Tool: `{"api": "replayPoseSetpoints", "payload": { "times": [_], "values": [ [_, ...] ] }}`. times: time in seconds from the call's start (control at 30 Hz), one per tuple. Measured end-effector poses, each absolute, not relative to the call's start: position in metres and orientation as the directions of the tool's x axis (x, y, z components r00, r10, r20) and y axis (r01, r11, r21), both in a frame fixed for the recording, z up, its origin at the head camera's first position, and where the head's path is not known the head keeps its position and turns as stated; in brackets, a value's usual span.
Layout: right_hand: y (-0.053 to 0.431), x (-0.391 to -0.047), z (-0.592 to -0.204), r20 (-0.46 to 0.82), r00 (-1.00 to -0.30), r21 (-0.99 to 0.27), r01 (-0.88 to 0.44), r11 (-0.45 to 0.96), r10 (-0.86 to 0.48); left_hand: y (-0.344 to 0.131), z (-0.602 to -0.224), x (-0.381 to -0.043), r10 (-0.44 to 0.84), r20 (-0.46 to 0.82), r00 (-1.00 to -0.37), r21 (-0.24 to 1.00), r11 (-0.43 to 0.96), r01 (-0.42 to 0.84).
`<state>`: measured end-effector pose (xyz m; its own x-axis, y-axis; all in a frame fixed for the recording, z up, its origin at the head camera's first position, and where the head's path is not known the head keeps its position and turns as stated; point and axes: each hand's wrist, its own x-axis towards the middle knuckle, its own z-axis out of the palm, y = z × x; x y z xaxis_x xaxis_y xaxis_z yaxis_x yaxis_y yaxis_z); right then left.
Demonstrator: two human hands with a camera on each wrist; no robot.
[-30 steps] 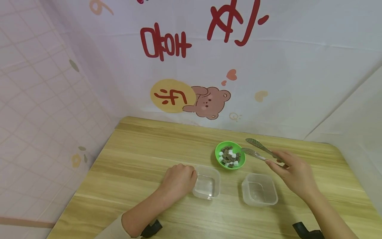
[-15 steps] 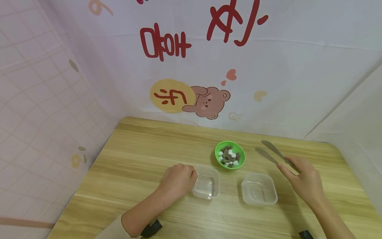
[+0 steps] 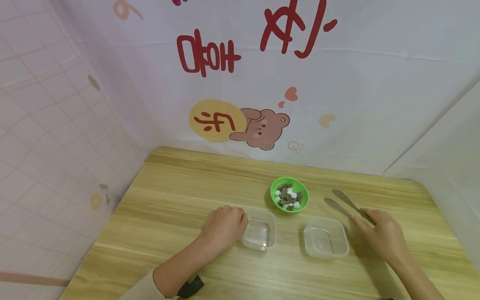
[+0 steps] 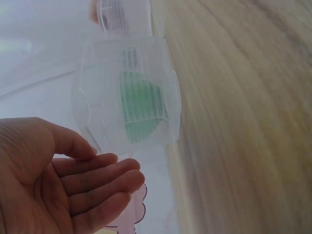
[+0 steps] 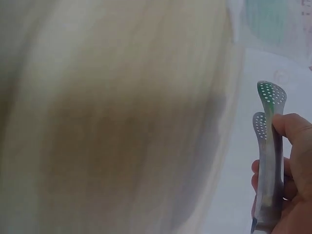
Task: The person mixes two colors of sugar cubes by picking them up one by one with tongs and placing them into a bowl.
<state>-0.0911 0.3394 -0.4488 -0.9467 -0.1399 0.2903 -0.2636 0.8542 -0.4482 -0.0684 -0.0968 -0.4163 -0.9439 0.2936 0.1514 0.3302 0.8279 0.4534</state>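
In the head view my left hand (image 3: 225, 229) pinches the rim of a clear square plastic container (image 3: 262, 230) between thumb and index finger. The left wrist view shows the container (image 4: 105, 112) from the side, my other fingers loosely bent below it. My right hand (image 3: 384, 233) holds metal tongs (image 3: 346, 201) above the table, to the right of a second clear container (image 3: 329, 239). The perforated tips of the tongs (image 5: 272, 93) stand apart with nothing between them. A green bowl (image 3: 273, 201) behind the containers holds brown pieces and white cubes (image 3: 296, 205).
The wooden table (image 3: 180, 187) bears the bowl and both containers, which stand side by side. A printed cloth wall (image 3: 157, 96) rises at the table's back edge, with more cloth along the left and right sides.
My right hand has drawn the tongs away from the bowl to the right, then slightly lower and nearer. The left hand, bowl and containers have stayed in place.
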Motion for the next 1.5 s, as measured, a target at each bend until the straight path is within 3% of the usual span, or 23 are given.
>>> {"api": "replayPoseSetpoints", "payload": {
  "times": [0.3,1.3,1.5],
  "values": [
    [0.345,-0.089,-0.458,0.187,-0.972,-0.431,-0.211,0.877,-0.142,-0.098,-0.418,-0.068,0.288,0.143,-0.947,0.461,0.827,0.321],
    [0.348,-0.087,-0.469,0.205,-0.953,-0.369,-0.285,0.885,-0.221,-0.1,-0.418,-0.067,0.285,0.14,-0.948,0.47,0.824,0.317],
    [0.348,-0.085,-0.465,0.159,-0.966,-0.38,-0.25,0.891,-0.203,-0.101,-0.418,-0.067,0.283,0.16,-0.946,0.471,0.82,0.325]
  ]
}}
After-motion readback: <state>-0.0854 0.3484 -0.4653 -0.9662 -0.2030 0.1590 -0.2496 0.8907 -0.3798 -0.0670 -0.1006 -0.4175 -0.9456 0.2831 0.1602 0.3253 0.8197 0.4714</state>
